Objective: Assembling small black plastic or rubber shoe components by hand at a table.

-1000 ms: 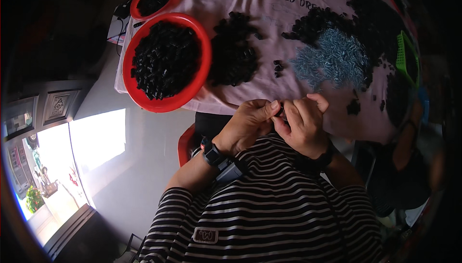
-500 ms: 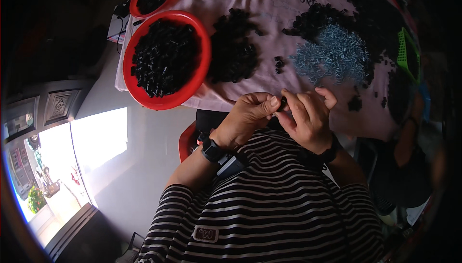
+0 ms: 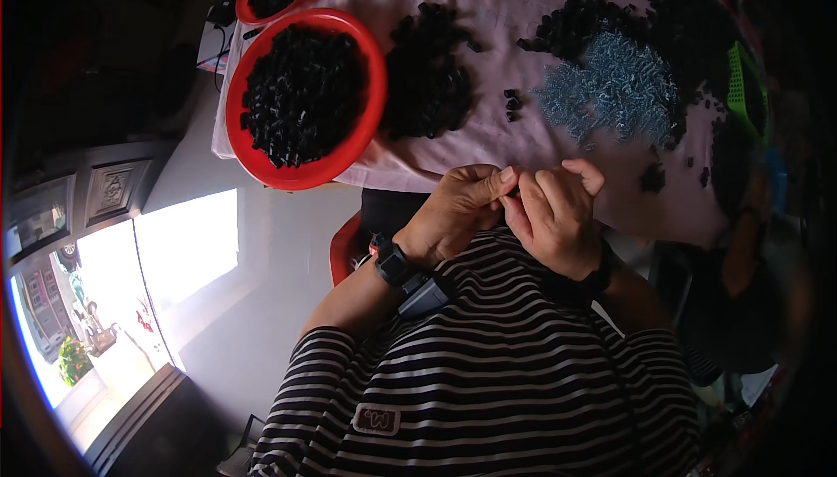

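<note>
Hands meet: we pinch a small dark part (image 3: 514,191) between left hand (image 3: 455,214) and right hand (image 3: 556,221), fingertips pressed together around it. Assembly seems underway; next we'd likely need a piece from the silvery pile (image 3: 615,89) beyond our fingers.

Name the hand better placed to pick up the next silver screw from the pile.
Probably the right hand: the pile of silver screws lies on the pink cloth just beyond it, while the left hand sits nearer the pile of black parts. Both hands pinch one small piece together.

Small dark part (image 3: 514,191), pinched between fingertips
</note>
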